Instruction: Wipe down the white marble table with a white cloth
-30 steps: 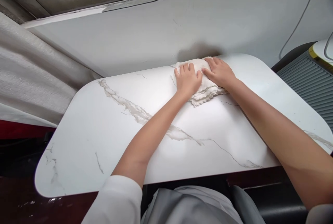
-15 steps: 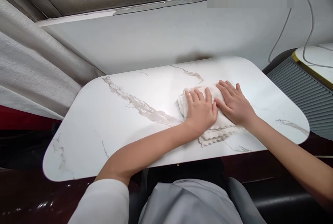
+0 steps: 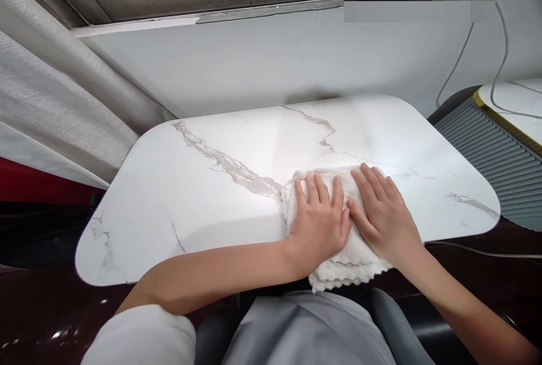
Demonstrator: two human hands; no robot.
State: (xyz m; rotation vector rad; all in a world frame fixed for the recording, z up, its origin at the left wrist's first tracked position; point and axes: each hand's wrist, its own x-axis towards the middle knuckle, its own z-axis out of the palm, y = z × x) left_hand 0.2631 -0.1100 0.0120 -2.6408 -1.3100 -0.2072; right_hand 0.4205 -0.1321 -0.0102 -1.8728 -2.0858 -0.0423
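Under both palms lies a folded white cloth [image 3: 339, 272] with scalloped edges, its near end hanging over the front edge of a white marble-patterned table [image 3: 237, 224]. My left hand [image 3: 319, 221] presses flat on the cloth's left part, fingers stretched forward and slightly apart. To its right, my right hand [image 3: 383, 212] rests flat on the cloth's right side, fingers pointing away from me. The two thumbs come close together over the cloth. Part of the cloth is hidden beneath the hands.
A pale wall panel [image 3: 237, 65] rises behind the table. On the left hangs a white curtain [image 3: 63, 77]. A grey ribbed cabinet [image 3: 478, 150] with a white top stands at the right, and a thin cable [image 3: 506, 43] runs down to it.
Both hands and the cloth have moved toward me, from the middle of the table to its front edge. The view has shifted slightly.
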